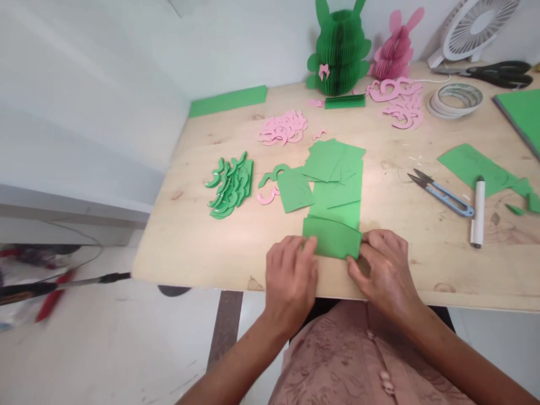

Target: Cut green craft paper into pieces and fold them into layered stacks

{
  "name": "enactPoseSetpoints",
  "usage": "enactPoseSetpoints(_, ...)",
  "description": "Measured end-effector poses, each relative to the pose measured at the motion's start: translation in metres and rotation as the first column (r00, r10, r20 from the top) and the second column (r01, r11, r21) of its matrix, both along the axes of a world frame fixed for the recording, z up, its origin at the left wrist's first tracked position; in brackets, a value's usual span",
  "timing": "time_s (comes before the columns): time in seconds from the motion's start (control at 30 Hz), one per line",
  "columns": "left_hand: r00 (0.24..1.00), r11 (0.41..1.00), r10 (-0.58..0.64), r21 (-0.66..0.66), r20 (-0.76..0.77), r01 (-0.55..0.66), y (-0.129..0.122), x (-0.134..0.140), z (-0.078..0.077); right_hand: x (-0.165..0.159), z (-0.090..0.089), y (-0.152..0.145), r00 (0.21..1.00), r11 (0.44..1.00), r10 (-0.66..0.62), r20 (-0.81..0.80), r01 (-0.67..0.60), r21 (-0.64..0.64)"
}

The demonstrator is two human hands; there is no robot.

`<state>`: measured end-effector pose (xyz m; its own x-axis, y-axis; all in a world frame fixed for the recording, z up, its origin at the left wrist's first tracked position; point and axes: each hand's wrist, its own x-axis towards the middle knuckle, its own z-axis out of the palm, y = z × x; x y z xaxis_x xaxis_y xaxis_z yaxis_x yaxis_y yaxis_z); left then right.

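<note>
A folded piece of green paper (334, 238) lies near the table's front edge, between my two hands. My left hand (292, 275) has its fingers curled at the paper's left end, gripping it there. At the other end my right hand (386, 271) pinches the lower right corner between thumb and fingers. Just behind the fold lies a longer green sheet (337, 211), partly covered by several loose green paper pieces (327, 161). To their left rests a green square (295, 190), beside a green curved cutout (270, 175) and a pink one (268, 197).
Blue-handled thread snips (445, 196), a white marker (478, 214) and green scraps (476, 166) lie right. Left are piles of green cutouts (231, 188) and pink cutouts (283, 128). Behind stand green (340, 50) and pink (394, 53) honeycomb paper figures, tape rolls (455, 101), black scissors (498, 73) and a fan (481, 25).
</note>
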<state>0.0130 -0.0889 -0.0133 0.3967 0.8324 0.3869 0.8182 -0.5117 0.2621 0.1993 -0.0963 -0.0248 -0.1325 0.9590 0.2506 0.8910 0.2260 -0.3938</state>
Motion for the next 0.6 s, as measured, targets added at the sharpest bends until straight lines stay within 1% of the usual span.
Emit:
enactPoseSetpoints(0.03, 0.999, 0.999, -0.047, 0.014, -0.013, 0.048, -0.006, 0.003, -0.003, 0.000, 0.000, 0.000, 1.000, 1.000, 0.000, 0.003, 0.000, 0.002)
enactPoseSetpoints(0.1, 0.988, 0.991, -0.133, -0.024, -0.081, 0.131, -0.018, 0.007, -0.009, 0.001, -0.001, 0.000, 1.000, 1.000, 0.005, 0.011, -0.005, 0.012)
enactPoseSetpoints(0.17, 0.970, 0.984, -0.171, -0.086, -0.173, 0.158, -0.028, 0.009, -0.016, 0.001, -0.001, 0.000, 1.000, 1.000, 0.015, 0.022, -0.015, 0.027)
enactPoseSetpoints(0.23, 0.953, 0.981, -0.177, -0.121, -0.245, 0.151, -0.033, 0.009, -0.021, 0.002, -0.002, 0.000, 0.999, 0.999, 0.025, 0.033, -0.026, 0.039)
enactPoseSetpoints(0.33, 0.938, 0.981, -0.169, -0.139, -0.301, 0.132, -0.037, 0.007, -0.026, 0.002, -0.002, 0.001, 0.998, 0.998, 0.033, 0.044, -0.035, 0.049)
enactPoseSetpoints(0.6, 0.928, 0.984, -0.135, -0.160, -0.347, 0.083, -0.037, 0.009, -0.027, 0.002, -0.001, 0.002, 0.998, 0.999, 0.027, 0.055, -0.029, 0.043)
